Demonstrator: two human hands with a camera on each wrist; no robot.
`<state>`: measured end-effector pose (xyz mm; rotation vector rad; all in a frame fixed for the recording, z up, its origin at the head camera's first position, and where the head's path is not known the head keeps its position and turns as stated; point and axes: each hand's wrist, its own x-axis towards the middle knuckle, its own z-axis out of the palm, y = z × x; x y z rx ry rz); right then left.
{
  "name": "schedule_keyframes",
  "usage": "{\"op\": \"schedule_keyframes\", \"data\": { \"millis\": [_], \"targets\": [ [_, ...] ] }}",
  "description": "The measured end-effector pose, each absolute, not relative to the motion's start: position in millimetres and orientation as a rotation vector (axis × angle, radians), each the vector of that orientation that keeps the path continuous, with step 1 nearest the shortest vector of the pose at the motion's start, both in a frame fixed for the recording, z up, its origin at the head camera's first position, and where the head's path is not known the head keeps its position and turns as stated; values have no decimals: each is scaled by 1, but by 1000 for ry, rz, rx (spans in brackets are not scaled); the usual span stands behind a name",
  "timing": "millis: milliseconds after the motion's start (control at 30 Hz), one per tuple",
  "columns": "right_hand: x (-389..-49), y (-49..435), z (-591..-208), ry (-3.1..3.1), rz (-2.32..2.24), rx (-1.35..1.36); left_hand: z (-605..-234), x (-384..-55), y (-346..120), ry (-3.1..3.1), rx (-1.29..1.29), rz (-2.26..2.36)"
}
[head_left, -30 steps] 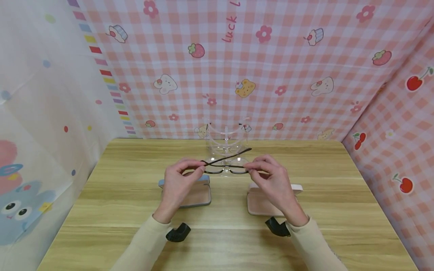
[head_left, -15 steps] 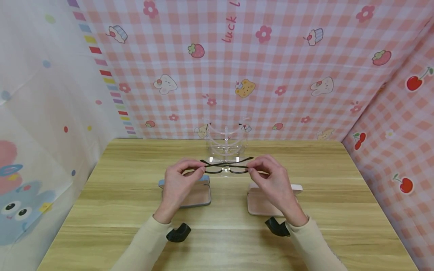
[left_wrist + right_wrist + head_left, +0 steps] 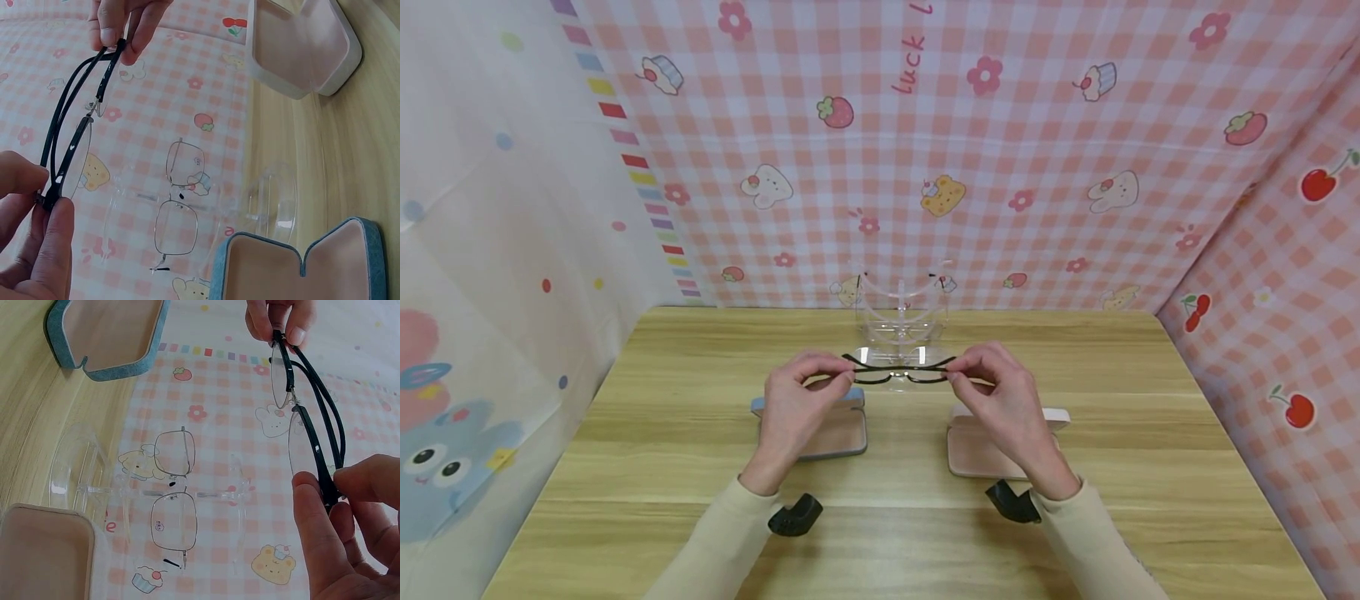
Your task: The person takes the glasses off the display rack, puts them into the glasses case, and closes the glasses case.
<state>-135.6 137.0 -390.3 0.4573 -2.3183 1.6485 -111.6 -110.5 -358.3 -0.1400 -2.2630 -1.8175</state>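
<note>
Black half-rim glasses (image 3: 898, 368) are held up between both hands, their temples folded across the back of the frame. My left hand (image 3: 805, 400) pinches one end of the glasses and my right hand (image 3: 1000, 396) pinches the other. Below the left hand lies an open blue glasses case (image 3: 835, 437) with a pinkish lining. Under the right hand lies an open white glasses case (image 3: 981, 454), partly covered by that hand. Behind the held pair stands a clear display stand (image 3: 901, 312); thin metal-rimmed glasses (image 3: 176, 226) rest on it.
The wooden table (image 3: 895, 533) runs back to a pink checked cloth (image 3: 880, 167). Dark wrist mounts (image 3: 795, 515) jut inward from both sleeves. A printed white curtain (image 3: 512, 208) hangs at the left.
One temple of the black glasses, raised at an angle before, has swung down flat over the frame. Both hands have hardly moved; the right fingertips shifted slightly outward along the glasses.
</note>
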Motion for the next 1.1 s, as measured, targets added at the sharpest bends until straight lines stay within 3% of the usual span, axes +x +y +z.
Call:
{"op": "schedule_keyframes", "data": {
  "millis": [233, 567, 1100],
  "targets": [
    [-134, 137, -390, -2333, 1623, 449, -359, -112, -110, -2296, -138, -1774],
    [-132, 144, -393, -2356, 1608, 429, -396, -127, -119, -2253, -216, -1929],
    [-127, 159, -397, -2381, 1783, 402, -401, -124, -117, -2206, -375, -1971]
  ]
}}
